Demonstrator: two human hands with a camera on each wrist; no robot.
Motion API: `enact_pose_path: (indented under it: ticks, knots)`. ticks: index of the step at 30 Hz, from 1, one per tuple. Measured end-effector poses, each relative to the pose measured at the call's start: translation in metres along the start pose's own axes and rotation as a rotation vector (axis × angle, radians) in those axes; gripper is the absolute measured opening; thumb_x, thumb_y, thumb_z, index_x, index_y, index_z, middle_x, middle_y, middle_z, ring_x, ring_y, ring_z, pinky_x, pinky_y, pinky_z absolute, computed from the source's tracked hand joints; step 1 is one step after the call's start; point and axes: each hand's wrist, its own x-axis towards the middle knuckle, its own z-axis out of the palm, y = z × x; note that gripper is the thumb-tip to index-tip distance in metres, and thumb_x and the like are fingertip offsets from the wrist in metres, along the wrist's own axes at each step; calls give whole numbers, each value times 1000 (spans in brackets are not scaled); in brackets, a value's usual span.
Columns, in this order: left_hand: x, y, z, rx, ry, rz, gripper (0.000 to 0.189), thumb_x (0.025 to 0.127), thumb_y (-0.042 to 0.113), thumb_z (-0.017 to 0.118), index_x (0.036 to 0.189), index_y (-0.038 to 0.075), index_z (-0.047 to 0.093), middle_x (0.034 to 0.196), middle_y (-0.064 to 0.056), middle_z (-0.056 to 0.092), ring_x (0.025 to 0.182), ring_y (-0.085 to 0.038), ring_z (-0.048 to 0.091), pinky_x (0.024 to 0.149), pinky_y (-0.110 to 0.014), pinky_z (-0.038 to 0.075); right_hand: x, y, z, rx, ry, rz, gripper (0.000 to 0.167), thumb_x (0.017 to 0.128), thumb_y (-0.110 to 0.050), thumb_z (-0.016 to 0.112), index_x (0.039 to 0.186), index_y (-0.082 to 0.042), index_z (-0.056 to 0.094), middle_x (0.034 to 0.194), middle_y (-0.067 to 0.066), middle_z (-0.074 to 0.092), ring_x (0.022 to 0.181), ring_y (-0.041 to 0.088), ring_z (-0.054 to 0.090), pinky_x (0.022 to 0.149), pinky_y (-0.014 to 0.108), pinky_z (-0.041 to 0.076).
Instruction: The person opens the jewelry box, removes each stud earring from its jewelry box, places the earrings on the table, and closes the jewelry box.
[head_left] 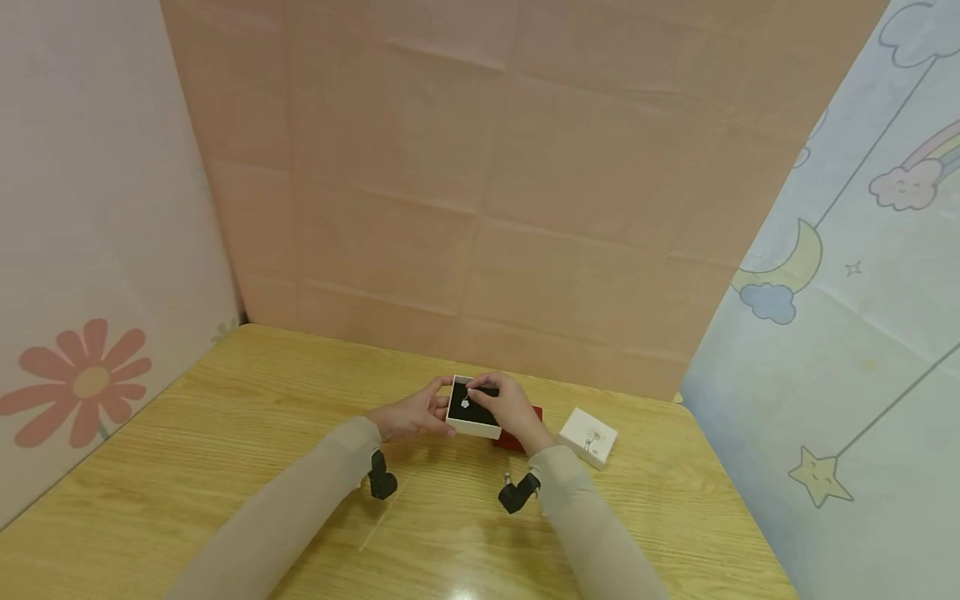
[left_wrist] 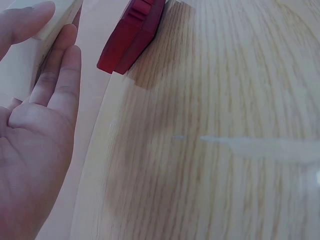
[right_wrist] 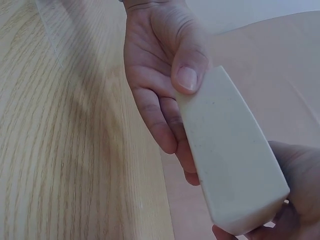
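Observation:
My left hand (head_left: 412, 415) grips a small white box (head_left: 477, 429) by its left side, lifted over the table. A black insert (head_left: 483, 419) fills the box, and a small silver flower-shaped pendant (head_left: 465, 403) shows against it. Above the insert, my right hand (head_left: 512, 408) pinches at the top of this pendant with thumb and forefinger. In the right wrist view the left thumb lies on the box's pale side wall (right_wrist: 232, 155), while the right hand (right_wrist: 300, 185) curls near the opposite end. The box hides the pendant there.
A red box (left_wrist: 132, 37) rests on the wooden table (head_left: 285, 400), partly behind the right hand in the head view. To its right lies a white printed box or lid (head_left: 588, 435). A peach backdrop (head_left: 480, 208) stands along the table's far edge.

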Motion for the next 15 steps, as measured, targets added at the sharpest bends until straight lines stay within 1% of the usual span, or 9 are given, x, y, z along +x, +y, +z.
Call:
enact_pose_path:
  ticks: [10,15]
  knots:
    - [-1,1,-1,23,33,-6,90,84,-16,60,149,17,6,147,-25,40,120,-22,56,91,-31,50,-1,-2,-4,17,14,1,12,92,-21,67,101,-16,71,119,5,66,109,25,59,95,45,46]
    - [-2,1,-1,23,35,-2,88,85,-16,59,148,17,7,147,-25,39,122,-23,56,92,-31,50,-2,-1,-7,51,34,-5,13,91,-19,67,101,-12,71,120,7,66,112,26,57,93,45,46]
